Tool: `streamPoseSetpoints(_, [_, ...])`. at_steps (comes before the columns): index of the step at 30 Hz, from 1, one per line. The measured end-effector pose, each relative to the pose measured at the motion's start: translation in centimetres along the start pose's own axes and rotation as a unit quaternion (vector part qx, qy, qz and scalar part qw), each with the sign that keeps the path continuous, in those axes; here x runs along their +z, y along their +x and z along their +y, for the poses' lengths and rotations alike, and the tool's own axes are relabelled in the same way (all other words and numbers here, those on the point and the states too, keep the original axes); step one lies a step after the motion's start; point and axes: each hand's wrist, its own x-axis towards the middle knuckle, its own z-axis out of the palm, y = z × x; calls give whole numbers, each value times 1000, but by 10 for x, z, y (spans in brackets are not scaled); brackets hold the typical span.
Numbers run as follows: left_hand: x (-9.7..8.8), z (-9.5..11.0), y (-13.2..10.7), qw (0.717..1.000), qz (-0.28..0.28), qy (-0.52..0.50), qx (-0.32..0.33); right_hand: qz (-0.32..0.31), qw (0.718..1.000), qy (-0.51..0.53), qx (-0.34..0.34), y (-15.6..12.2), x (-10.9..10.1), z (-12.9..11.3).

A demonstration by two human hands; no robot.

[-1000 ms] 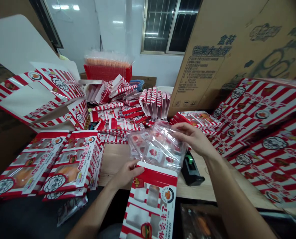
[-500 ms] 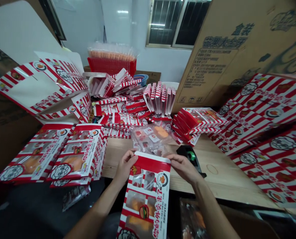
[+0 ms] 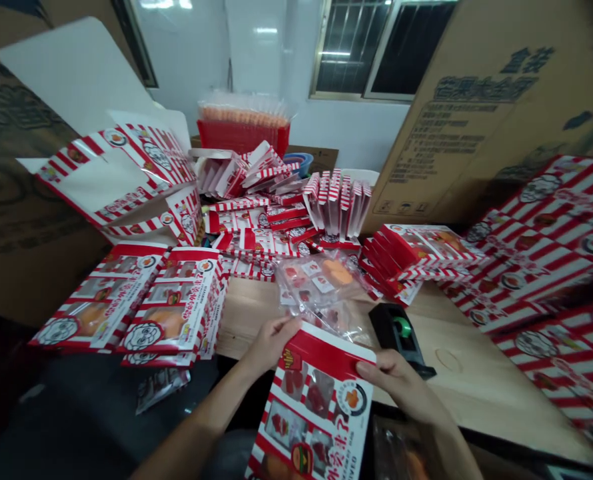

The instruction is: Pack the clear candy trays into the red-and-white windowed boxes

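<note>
Being pinched by the left hand point(image 3: 271, 345) and right hand point(image 3: 399, 383), 1 striped card package point(image 3: 316, 407) is being held; 2 filled packages point(image 3: 174, 300) are being kept aside, 1 clear bag point(image 3: 324, 293) is being left unpacked.

Right hand point(image 3: 399, 381): off the bag, now on the box point(image 3: 326, 353) edge.
Bag point(image 3: 321, 287): down flat, ahead of the hand.
Box windows point(image 3: 306, 393): red things show now.
</note>
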Motion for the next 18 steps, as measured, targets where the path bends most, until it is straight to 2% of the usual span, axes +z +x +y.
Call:
streamPoseSetpoints(2, [-4,3,-11,1000,10,-13,22,54,996,68,-6,4,1,8])
streamPoseSetpoints(3, [-6,5,-19,999,-3,-23,31,93,990,105,-16,8,2,10])
streamPoseSetpoints(6, [-13,14,-47,993,-116,5,14,201,960,190,-34,23,5,3])
streamPoseSetpoints(7, [-15,18,-56,989,-142,35,1,220,954,200,-39,29,8,-4])
streamPoseSetpoints(8, [-19,24,-63,987,-142,68,-7,229,952,200,-47,36,12,-13])
streamPoseSetpoints(9, [-23,31,-69,989,-112,100,-2,226,953,191,-61,44,16,-21])
streamPoseSetpoints(10, [-30,39,-73,990,-59,126,13,214,957,177,-81,53,20,-29])
streamPoseSetpoints(12, [-51,61,-77,982,82,165,51,188,963,138,-138,74,26,-40])
streamPoseSetpoints(13, [-66,74,-78,968,153,187,66,187,962,111,-164,86,26,-43])
streamPoseSetpoints(15, [-104,102,-77,935,275,216,58,225,956,24,-188,109,18,-42])
streamPoseSetpoints(16, [-126,115,-75,916,310,252,47,256,948,-28,-185,120,11,-39])
streamPoseSetpoints(18, [-167,135,-70,846,346,400,70,316,926,-114,-172,140,-7,-33])
